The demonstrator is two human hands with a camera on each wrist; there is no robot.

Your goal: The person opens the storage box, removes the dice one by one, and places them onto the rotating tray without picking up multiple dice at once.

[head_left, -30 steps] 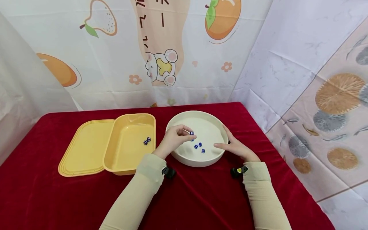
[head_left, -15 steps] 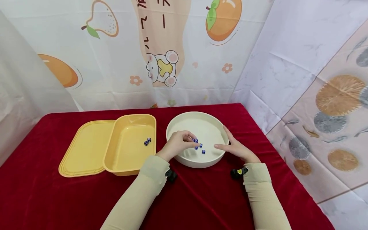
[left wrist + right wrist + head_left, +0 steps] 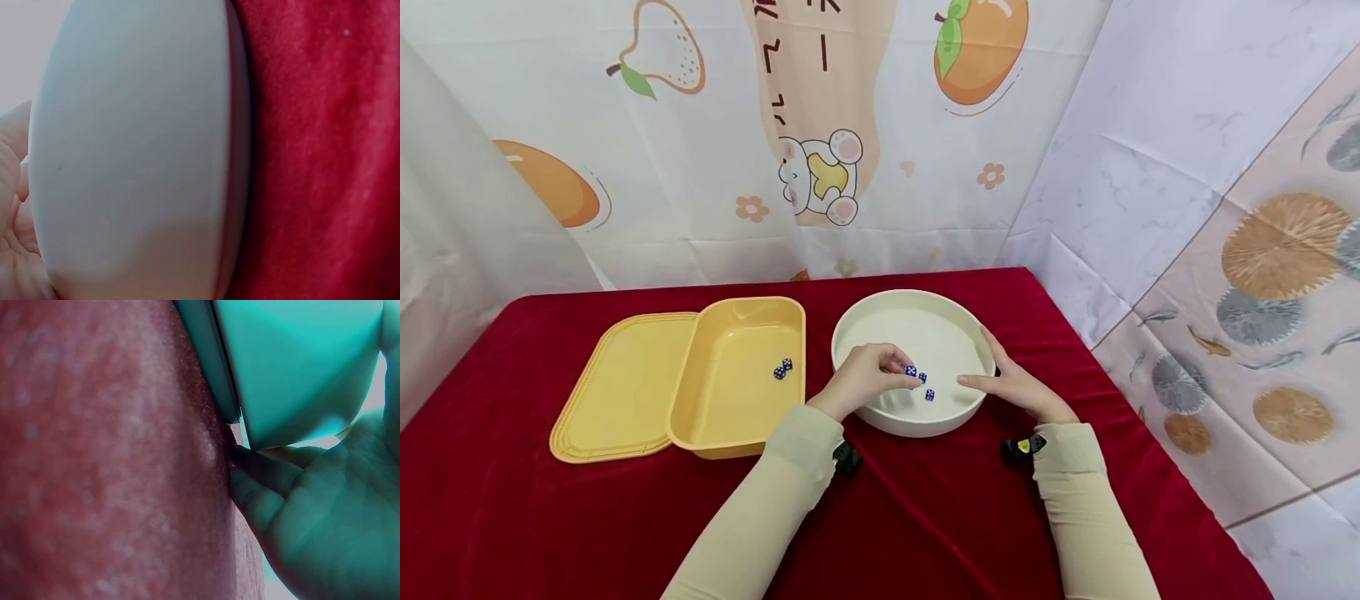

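In the head view, my left hand (image 3: 874, 375) reaches over the near-left rim of a round white tray-like bowl (image 3: 917, 313), and its thumb and fingers pinch a blue die (image 3: 911, 371) with white pips. Close beside those fingertips, another blue die (image 3: 922, 377) lies on the bowl floor, with a further die (image 3: 929, 395) nearer the front. My right hand (image 3: 1017, 383) holds the bowl's right side, thumb over the rim and fingers along the outer wall. In the right wrist view, fingertips (image 3: 250, 494) reach the base of the bowl (image 3: 300, 369). The bowl wall (image 3: 131, 137) hides the left fingertips in the left wrist view.
Left of the bowl stands a yellow rectangular box (image 3: 730, 400) with two blue dice (image 3: 783, 368) inside. Its yellow lid (image 3: 625, 392) lies partly under it on the left. A red cloth (image 3: 910, 517) covers the table, and printed curtains (image 3: 700, 183) hang behind.
My left hand has moved slightly down and right inside the bowl, toward the loose dice. One die that lay on the bowl floor is now behind its fingertips. My right hand has stayed in place.
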